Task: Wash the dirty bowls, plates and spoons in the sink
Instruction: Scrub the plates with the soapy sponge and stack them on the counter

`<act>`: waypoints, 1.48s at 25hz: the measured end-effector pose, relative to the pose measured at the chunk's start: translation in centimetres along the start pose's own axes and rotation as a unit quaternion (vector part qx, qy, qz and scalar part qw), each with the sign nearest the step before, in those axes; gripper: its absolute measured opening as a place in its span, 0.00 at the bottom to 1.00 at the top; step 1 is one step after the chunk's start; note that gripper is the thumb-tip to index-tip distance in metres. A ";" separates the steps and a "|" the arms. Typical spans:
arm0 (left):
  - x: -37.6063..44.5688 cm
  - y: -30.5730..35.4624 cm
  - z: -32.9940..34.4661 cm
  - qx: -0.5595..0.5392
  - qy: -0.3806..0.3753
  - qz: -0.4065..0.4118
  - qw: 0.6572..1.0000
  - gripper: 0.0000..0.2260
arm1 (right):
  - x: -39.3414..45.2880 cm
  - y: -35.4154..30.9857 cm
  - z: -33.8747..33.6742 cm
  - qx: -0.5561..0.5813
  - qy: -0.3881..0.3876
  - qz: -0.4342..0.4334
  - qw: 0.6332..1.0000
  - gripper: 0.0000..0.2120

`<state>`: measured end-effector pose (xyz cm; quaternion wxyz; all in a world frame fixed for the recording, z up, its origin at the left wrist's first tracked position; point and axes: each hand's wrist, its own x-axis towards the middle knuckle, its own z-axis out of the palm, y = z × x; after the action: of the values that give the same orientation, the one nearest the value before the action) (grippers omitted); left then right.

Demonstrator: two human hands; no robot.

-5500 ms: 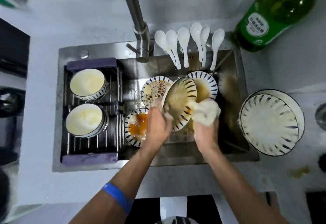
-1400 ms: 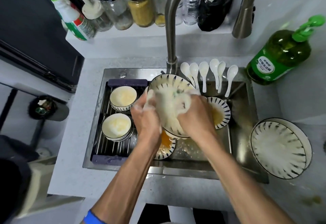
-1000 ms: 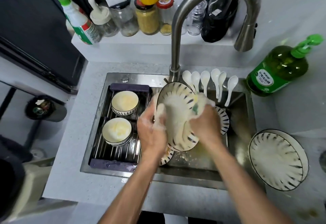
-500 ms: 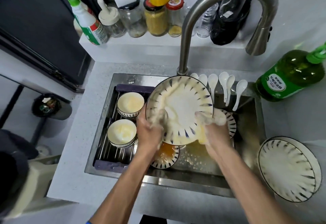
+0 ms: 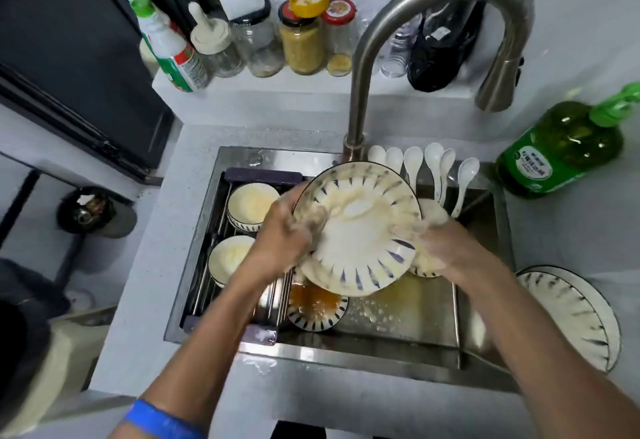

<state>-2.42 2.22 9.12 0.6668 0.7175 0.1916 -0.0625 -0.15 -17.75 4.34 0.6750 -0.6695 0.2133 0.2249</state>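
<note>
Over the sink [image 5: 381, 348], a soapy plate [image 5: 360, 231] sits tilted between both hands. Left hand [image 5: 280, 241] pinches its rim, right hand [image 5: 446, 244] squeezes a sponge [image 5: 431, 212] against the other edge. That suds-slick grip could easily slip, dropping it onto the dirty plate [image 5: 317, 307] below and chipping both.
</note>
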 end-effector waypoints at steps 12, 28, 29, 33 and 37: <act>0.8 1.0 0.2 0.141 -0.051 0.136 0.979 0.17 | -0.6 -1.9 -0.8 -0.056 -0.004 0.021 0.998 0.12; -2.5 1.0 4.9 -0.287 0.015 -0.282 0.915 0.11 | -4.2 1.2 -4.2 -0.417 -0.119 -0.291 0.853 0.47; -2.6 1.5 4.7 -0.299 0.013 -0.267 0.916 0.13 | -4.7 0.7 -3.4 -0.326 -0.126 -0.266 0.898 0.50; -3.2 1.5 3.5 -0.278 0.000 -0.228 0.933 0.12 | -4.7 -0.5 -0.9 -0.121 -0.015 -0.228 0.966 0.38; -4.1 1.4 4.2 -0.203 -0.010 -0.173 0.964 0.14 | -3.8 -2.2 0.1 -0.203 0.155 -0.287 0.923 0.22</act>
<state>-4.97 -2.74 11.45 0.7794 0.5221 0.3151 -0.1440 -1.91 -17.75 8.38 0.5192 -0.8510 0.0635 -0.0464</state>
